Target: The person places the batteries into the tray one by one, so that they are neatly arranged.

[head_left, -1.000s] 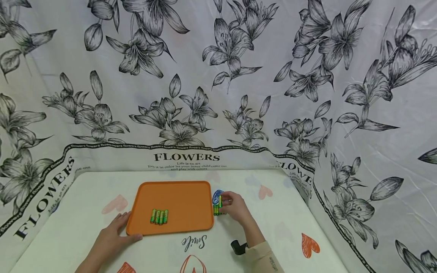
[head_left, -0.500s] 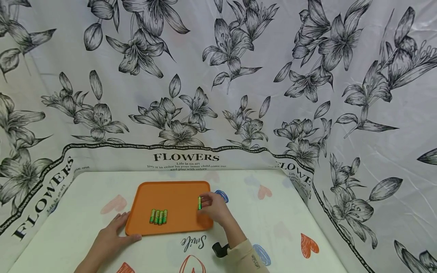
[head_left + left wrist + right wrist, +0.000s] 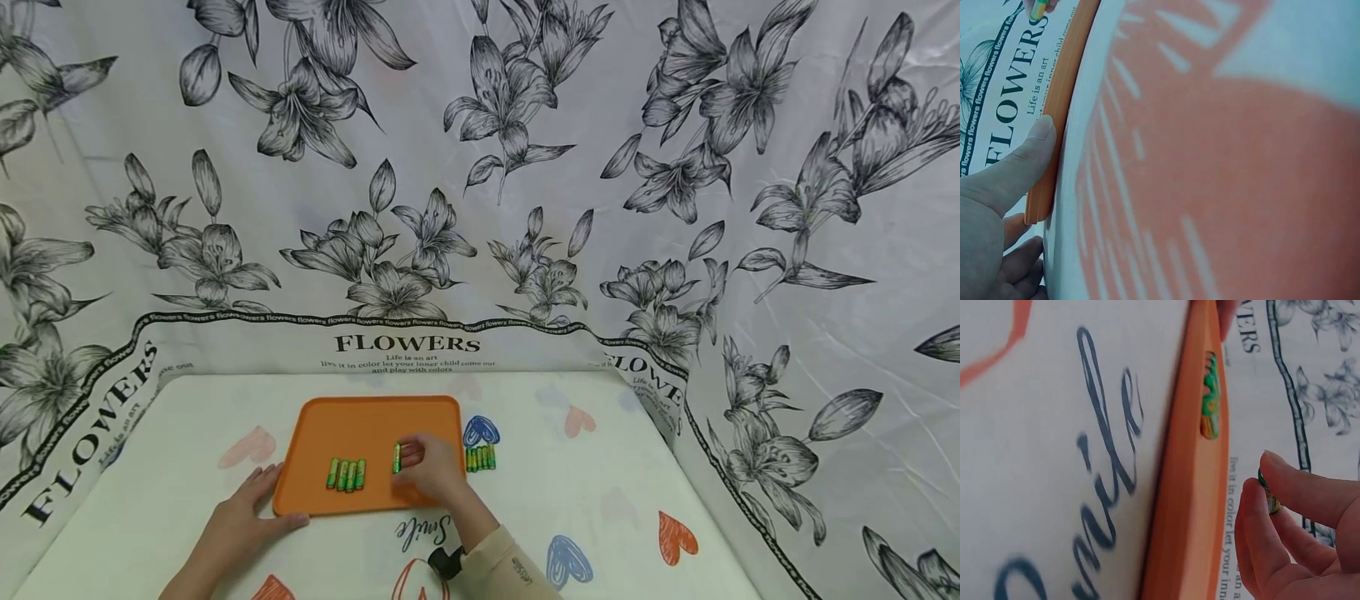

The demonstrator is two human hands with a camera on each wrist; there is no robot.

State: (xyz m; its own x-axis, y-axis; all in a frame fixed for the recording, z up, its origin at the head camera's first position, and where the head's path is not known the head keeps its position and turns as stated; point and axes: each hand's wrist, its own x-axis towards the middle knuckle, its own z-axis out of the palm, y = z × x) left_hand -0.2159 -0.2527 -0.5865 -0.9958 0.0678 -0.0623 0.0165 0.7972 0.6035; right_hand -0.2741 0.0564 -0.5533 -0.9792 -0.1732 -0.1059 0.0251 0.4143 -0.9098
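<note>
At the left, the left hand [image 3: 243,517] rests at the near left corner of an orange tray [image 3: 382,421], fingers relaxed along its left side, thumb at the near edge. The left wrist view alone shows that thumb laid against the tray's outer wall, with the other fingertips lower down, around the corner. The tray is smooth and matte, a rounded rectangle with a low raised rim. On its left half lies a row of four batteries [image 3: 347,474], side by side: slim, shiny green cylinders.

Further right, over the tray, the right hand [image 3: 435,471] pinches one battery [image 3: 397,457] between thumb and fingertips. The head view shows its length; the right wrist view shows its gold end and the curled fingers behind. Whether it touches the tray cannot be told. A beige cloth sleeve [image 3: 510,571] covers the right forearm, with a black device [image 3: 445,564] at the wrist.

Just beyond the tray's right side, a second row of batteries [image 3: 481,457] lies on the white tablecloth [image 3: 622,458], visible only in the head view. Right of that, the cloth bears printed hearts, one a scribbled red [image 3: 677,538].
</note>
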